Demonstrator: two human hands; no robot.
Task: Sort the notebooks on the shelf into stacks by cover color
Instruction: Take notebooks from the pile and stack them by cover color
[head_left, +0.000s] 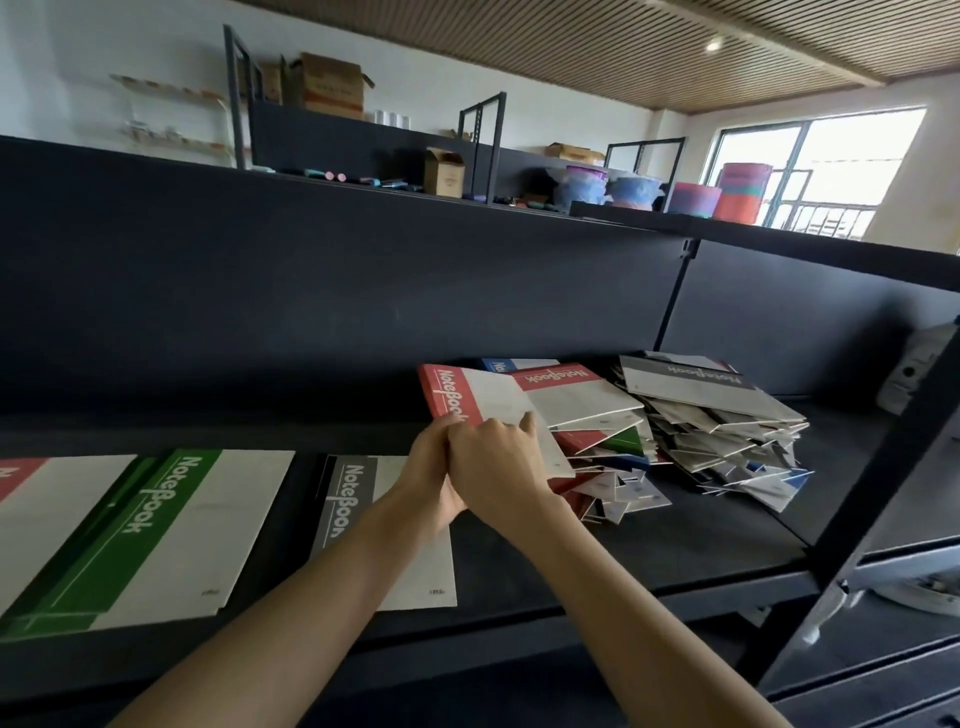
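Both my hands hold one red-and-white notebook (470, 397), lifted and tilted above the dark shelf (675, 535). My left hand (431, 478) grips its near edge from below, and my right hand (493, 462) pinches the same edge from above. Behind it a messy pile of mixed notebooks (602, 447) has another red notebook (571, 395) on top. A second pile (727, 431) with a grey notebook on top sits further right. Flat on the shelf lie a grey notebook (363, 499), a green stack (171, 525) and a red one (31, 493) at the far left.
The shelf's dark back panel (363, 291) rises behind the piles. A black upright post (872, 493) bounds the shelf on the right. Cardboard boxes (332, 85) and coloured containers (743, 189) stand on racks far behind.
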